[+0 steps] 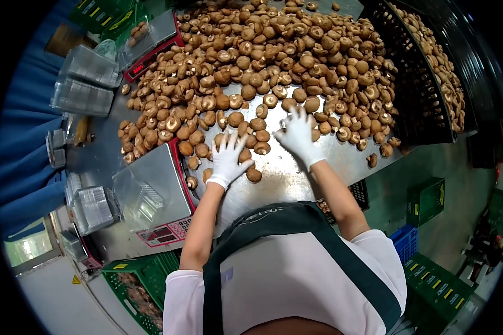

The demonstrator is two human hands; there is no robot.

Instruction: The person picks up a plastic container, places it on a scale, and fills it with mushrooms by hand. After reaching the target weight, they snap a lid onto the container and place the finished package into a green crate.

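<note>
A large heap of brown mushrooms point(235, 61) covers the far part of the metal table point(285, 181). My left hand point(228, 159), in a white glove, lies with fingers spread over the near edge of the heap, touching several loose mushrooms. My right hand point(300, 137), also gloved in white, has its fingers apart beside mushrooms to the right of the centre. Neither hand is closed round anything. Left of my left hand is a scale point(156, 195) with a clear plastic tray point(145, 201) on it.
Stacked clear trays point(86, 81) stand at the left, near a second scale point(153, 39) with a red display. A black crate point(425, 72) of mushrooms is at the right. Green crates point(131, 268) and a blue crate point(405, 243) are below table level.
</note>
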